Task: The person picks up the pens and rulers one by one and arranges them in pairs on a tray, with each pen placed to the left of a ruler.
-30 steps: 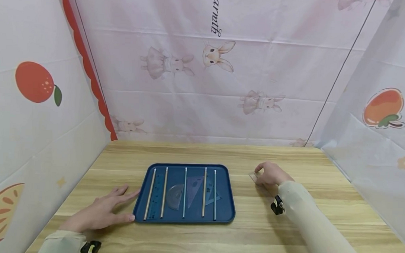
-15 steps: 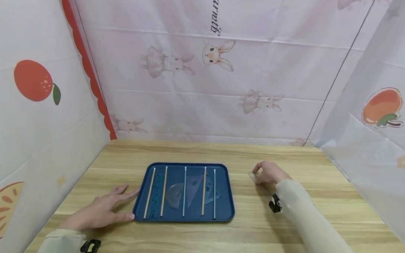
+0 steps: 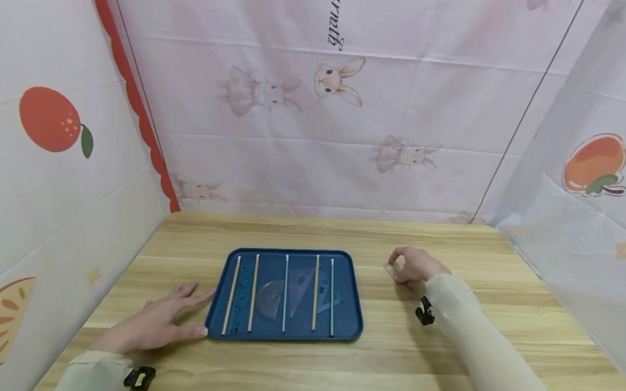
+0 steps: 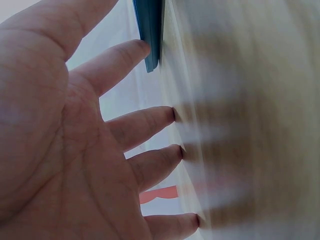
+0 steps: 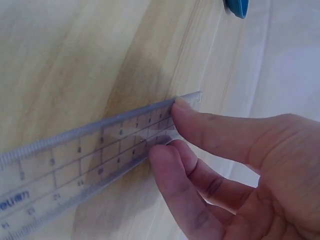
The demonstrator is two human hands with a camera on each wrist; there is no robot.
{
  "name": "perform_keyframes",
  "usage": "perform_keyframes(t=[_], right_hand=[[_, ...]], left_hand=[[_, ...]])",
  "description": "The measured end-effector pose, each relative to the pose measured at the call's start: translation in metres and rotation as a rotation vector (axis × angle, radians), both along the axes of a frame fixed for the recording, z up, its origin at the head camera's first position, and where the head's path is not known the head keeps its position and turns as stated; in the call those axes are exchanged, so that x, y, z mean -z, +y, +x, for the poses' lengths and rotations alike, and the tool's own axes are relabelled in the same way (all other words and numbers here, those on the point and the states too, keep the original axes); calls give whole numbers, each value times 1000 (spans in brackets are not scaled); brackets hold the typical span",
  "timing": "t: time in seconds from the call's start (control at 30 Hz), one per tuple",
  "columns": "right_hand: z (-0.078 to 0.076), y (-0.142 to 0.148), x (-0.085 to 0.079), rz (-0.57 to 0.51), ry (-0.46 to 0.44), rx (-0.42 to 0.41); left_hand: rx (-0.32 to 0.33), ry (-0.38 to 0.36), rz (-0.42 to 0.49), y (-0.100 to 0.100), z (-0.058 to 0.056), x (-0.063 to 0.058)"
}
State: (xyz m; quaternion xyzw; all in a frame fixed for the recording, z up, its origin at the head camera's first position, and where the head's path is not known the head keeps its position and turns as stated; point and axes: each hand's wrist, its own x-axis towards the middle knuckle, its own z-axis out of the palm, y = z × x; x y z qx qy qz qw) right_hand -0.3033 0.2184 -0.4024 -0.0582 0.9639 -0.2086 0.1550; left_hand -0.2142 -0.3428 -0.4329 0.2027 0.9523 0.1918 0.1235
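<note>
My right hand [image 3: 416, 266] is right of the tray, pinching a clear ruler by its two long edges, near the far end. In the right wrist view, thumb and fingers grip opposite edges of the ruler [image 5: 90, 155], which lies close along the tabletop. At the tray's left side my left hand [image 3: 155, 322] spreads its fingers, with thumb and index tips at the rim. The left wrist view has its other fingertips [image 4: 167, 114] down at the wood. Several pencils [image 3: 232, 296] lie lengthwise in the blue tray [image 3: 287, 338], white ends away from me.
Between and under the pencils lie a blue ruler [image 3: 243, 296], a clear protractor [image 3: 269, 300], a purple set square [image 3: 297, 288] and a bluish set square [image 3: 335, 303]. Printed cloth [image 3: 293, 177] walls in the wooden table [image 3: 311, 233] at the back and both sides.
The head view has shifted slightly, so the tray and table sit a little higher in it. Both hands keep their places at the tray and the clear ruler.
</note>
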Motion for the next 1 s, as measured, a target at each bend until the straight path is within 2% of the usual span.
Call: perform_keyframes(t=[0.4,0.77,1.0], right_hand=[[-9,4,0,-20,-72,22],[-8,11,-3,-155,-279,38],[-8,10,-7,-169,-288,32]], left_hand=[[0,14,0,0,2,-1],[4,22,3,1,2,0],[-2,5,7,1,2,0]])
